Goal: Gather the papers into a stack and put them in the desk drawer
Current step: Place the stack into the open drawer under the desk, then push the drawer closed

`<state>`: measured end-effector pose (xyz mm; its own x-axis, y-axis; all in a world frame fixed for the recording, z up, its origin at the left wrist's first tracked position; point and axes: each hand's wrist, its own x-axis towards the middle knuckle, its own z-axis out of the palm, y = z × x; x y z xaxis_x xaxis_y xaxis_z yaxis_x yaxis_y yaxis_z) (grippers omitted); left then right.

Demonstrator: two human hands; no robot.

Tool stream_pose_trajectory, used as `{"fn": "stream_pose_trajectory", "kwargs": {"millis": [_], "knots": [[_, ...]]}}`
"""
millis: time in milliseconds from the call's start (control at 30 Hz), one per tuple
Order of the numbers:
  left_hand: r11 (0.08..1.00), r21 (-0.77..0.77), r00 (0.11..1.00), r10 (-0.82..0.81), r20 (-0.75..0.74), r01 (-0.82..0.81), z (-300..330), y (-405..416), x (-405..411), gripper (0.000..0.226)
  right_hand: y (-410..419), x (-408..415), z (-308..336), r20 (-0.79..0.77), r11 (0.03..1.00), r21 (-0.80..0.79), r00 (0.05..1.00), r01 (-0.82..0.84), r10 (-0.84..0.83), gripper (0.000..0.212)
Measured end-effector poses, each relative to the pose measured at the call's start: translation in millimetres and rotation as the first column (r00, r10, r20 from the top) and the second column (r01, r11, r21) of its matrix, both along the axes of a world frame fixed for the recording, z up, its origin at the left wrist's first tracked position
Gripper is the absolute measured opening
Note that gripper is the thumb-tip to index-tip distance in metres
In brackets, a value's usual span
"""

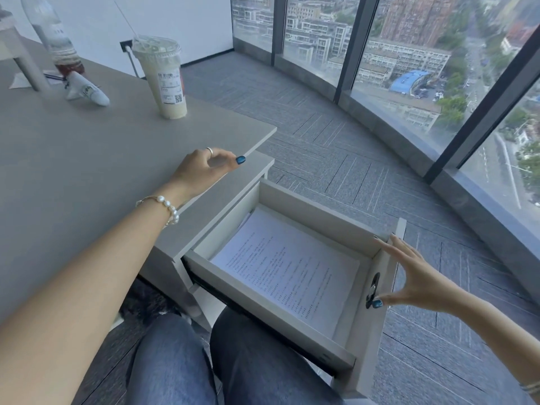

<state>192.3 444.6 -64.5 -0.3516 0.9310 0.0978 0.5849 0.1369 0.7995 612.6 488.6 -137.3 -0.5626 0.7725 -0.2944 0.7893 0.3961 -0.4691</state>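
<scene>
The desk drawer [298, 207] stands pulled out to the right of my lap, pale grey with a black lock on its front panel. A stack of white printed papers [286, 267] lies flat inside it. My right hand [418, 279] is spread against the drawer front, fingertips at its top edge and thumb by the black lock [373, 289]. My left hand [204, 168] rests over the corner edge of the grey desk [87, 159], fingers curled down over the rim, holding nothing loose.
An iced drink cup [165, 77] with a straw stands near the desk's far edge. A plastic bottle [54, 36] and a small white toy plane [86, 90] sit further left. Grey carpet and floor-to-ceiling windows lie to the right. My knees are under the drawer.
</scene>
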Motion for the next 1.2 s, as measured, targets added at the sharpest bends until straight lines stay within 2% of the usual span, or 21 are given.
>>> {"fn": "stream_pose_trajectory", "kwargs": {"millis": [567, 867, 1067, 1200], "knots": [[1.000, -0.014, 1.000, 0.011, -0.021, -0.011, 0.9, -2.1, 4.0, 0.032, 2.3, -33.3, -9.4, -0.048, 0.999, 0.039, 0.998, -0.027, 0.029, 0.129], [1.000, -0.008, 1.000, 0.009, -0.017, -0.009, -0.7, -1.1, 0.7, 0.038, 8.7, -94.1, -14.0, -0.168, 0.998, 0.052, 0.985, -0.037, 0.045, 0.122], [1.000, -0.014, 1.000, 0.015, -0.012, -0.015, -1.7, 0.5, -1.2, 0.039, 11.9, -144.8, -15.9, -0.224, 1.000, 0.031, 0.975, 0.001, 0.006, 0.126], [1.000, -0.019, 1.000, 0.013, -0.002, -0.013, -0.9, -0.2, -1.4, 0.040, 11.5, -174.0, -19.2, -0.161, 0.990, 0.108, 0.984, 0.090, -0.072, 0.129]]}}
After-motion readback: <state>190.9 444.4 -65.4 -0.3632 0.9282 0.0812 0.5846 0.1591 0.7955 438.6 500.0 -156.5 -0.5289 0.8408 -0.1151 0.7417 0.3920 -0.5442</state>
